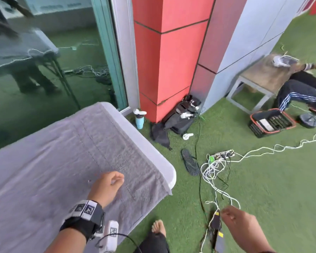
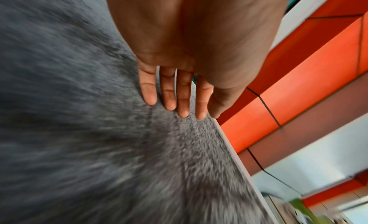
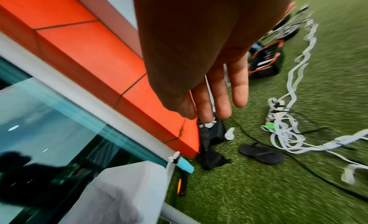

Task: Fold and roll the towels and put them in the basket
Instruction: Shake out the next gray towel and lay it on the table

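Left wrist view shows the left hand with its fingers straight and close together, tips laid on the grey towel; the grip is unclenched, pressing flat and holding nothing. From the head view that hand looks more loosely curled over the cloth, so the fingers may be only lightly bent. The right hand hangs out over the green turf floor, well apart from the towel, fingers relaxed and empty.

The towel lies spread across the white tabletop, its near corner hanging just over the rounded edge. It looks like thick terry: soft, limp, light, and grippy rather than slippery, so it should drag and bunch if pushed with a flat palm. A pinch at two corners or along one hem would probably lift it cleanly for a fold; a roll likely needs both palms working evenly across the width.

A black basket with a red rim sits on the turf well away, near a low bench, with loose white cables lying between.
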Tool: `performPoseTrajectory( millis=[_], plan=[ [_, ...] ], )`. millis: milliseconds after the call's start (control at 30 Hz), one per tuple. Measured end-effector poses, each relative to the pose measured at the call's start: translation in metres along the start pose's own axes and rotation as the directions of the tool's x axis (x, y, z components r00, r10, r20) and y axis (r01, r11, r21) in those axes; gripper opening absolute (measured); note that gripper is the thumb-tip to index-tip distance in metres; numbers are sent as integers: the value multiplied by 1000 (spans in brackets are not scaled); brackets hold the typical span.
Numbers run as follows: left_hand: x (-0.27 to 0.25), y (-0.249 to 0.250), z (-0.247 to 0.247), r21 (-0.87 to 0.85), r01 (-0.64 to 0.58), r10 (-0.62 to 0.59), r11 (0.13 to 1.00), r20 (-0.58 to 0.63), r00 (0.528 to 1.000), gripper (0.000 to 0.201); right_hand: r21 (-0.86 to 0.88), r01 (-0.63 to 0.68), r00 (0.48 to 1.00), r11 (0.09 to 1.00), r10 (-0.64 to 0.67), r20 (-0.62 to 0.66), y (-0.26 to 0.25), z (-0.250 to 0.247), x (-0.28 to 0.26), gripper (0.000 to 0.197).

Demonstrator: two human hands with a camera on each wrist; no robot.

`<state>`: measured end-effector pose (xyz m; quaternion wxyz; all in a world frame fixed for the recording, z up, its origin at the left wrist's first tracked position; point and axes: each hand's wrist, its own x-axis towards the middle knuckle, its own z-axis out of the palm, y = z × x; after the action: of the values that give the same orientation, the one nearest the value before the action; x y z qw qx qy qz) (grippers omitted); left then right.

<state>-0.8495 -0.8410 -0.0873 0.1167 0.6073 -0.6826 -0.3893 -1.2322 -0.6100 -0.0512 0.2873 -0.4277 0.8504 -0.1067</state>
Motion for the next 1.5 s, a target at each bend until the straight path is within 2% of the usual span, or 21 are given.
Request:
performPoseTrajectory(
  millis=[167, 267, 333, 400, 500, 600, 667, 733, 833, 933, 1000, 1033, 1100, 1200, 1300, 1400, 1500],
  plan=[
    [63, 10, 9, -18, 67, -69, 998, -121, 990, 13, -51, 272, 961, 961, -268, 70, -63, -33, 140, 17],
    [80, 23, 10, 5, 160, -159, 987, -107, 981, 12, -84, 395, 915, 915, -383, 125, -108, -53, 211, 11],
    [87, 34, 10, -5, 209, -209, 978, -100, 973, 13, -121, 485, 863, 866, -452, 226, -139, -60, 251, 14],
    [91, 47, 14, -40, 267, -270, 963, -123, 955, 12, -141, 587, 786, 797, -520, 336, -175, -62, 286, 18],
    [97, 70, 22, -52, 397, -399, 916, -190, 897, 29, -144, 708, 667, 692, -587, 459, -233, -60, 334, 21],
    [97, 88, 33, -98, 468, -477, 878, -253, 842, 34, -125, 832, 513, 540, -663, 545, -279, -53, 376, 23],
    [96, 101, 40, -167, 505, -532, 847, -298, 793, 36, -114, 894, 409, 433, -683, 605, -310, -46, 400, 21],
    [94, 111, 49, -268, 537, -600, 800, -347, 721, 35, -119, 938, 320, 324, -685, 655, -342, -37, 416, 21],
    [87, 121, 64, -383, 581, -696, 718, -376, 612, 25, -123, 980, 198, 159, -651, 733, -388, -19, 429, 15],
    [85, 124, 81, -401, 628, -744, 667, -402, 534, 20, -105, 993, 113, 51, -643, 757, -432, 5, 430, 14],
    [86, 123, 89, -399, 653, -762, 644, -409, 502, 21, -81, 996, 42, -30, -652, 757, -461, 22, 431, 14],
    [88, 123, 91, -388, 669, -770, 634, -402, 496, 23, -71, 995, 4, -76, -659, 752, -473, 30, 431, 12],
    [90, 121, 93, -375, 692, -783, 617, -382, 491, 26, -66, 989, -41, -134, -666, 745, -495, 47, 434, 9],
    [94, 116, 88, -412, 672, -787, 615, -368, 494, 26, -59, 979, -84, -193, -655, 751, -525, 70, 442, 22],
    [99, 116, 83, -434, 681, -807, 590, -357, 471, 23, -39, 946, -181, -323, -622, 762, -551, 85, 450, 31],
    [101, 120, 79, -448, 695, -825, 562, -366, 431, 27, -48, 907, -224, -419, -575, 787, -569, 95, 457, 36],
    [103, 127, 78, -473, 678, -825, 562, -382, 416, 31, -41, 878, -270, -477, -564, 780, -588, 106, 462, 40]
  ],
)
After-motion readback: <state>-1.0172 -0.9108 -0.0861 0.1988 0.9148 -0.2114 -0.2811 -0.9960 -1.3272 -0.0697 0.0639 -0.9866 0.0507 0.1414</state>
